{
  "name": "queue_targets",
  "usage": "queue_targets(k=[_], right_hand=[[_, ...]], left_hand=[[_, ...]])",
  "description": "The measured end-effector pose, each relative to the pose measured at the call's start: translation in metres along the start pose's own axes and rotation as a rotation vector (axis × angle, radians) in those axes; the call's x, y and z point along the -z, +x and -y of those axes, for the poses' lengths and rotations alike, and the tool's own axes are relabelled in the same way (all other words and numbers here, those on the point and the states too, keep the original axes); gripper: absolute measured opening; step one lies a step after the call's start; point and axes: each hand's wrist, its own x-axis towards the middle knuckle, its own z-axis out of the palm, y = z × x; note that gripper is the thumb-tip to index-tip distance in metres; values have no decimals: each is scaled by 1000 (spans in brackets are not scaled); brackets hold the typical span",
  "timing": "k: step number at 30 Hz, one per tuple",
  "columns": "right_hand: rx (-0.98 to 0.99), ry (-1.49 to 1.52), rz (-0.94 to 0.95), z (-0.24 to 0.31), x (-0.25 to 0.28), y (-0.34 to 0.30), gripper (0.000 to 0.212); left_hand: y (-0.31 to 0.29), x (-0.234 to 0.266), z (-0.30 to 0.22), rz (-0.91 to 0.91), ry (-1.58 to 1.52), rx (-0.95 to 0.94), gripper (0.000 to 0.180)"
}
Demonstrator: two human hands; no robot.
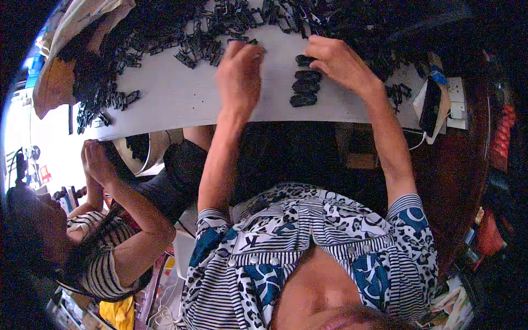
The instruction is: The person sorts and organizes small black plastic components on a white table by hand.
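Co-worker: a person in a black-and-white striped top (107, 272), far left of the column of 4 black oval plastic pieces (306, 87); the co-worker's hands (99, 165) are close together, and I cannot tell whether those fingers hold anything.
Sheeting: crumpled brown and beige sheeting (58, 82), well left of the column.
Small cluster: loose small black plastic parts (122, 101), left of the column, nearer than the sheeting than to it.
Tub: round white tub (159, 147), to the column's left and lower than the tabletop.
Big heap: jumbled black plastic parts (190, 52), spread left of the column and beyond its far end.
Tabletop: flat pale-grey surface (192, 102), under the column and out to both sides.
Left hand: left hand (240, 77), left of the column, fingers curled by the heap's near edge; motion blur, so I cannot tell whether they pinch a part.
Right hand: right hand (341, 63), at the column's far end, thumb and fingers bent at the right end of the farthest piece; I cannot tell how firmly they pinch it.
Device: black rectangular device with a white cable (430, 104), right of the column.
Socket strip: white rectangular block (456, 102), farthest right of it.
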Motion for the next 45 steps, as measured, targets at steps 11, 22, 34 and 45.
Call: queue_targets(k=[11,22,34,45], right_hand=[[-250,-272,-248,-14,-10,57,19],[-253,-206,-365,-17,-22,76,13],[-460,126,-304,-6,-5,80,18],[-244,576,-256,10,-31,83,21]], left_hand=[[17,-2,13,115,465,-20,25],[32,7,27,-4,-270,282,30],[40,8,25,134,-979,555,28],[35,0,8,147,-935,500,26]])
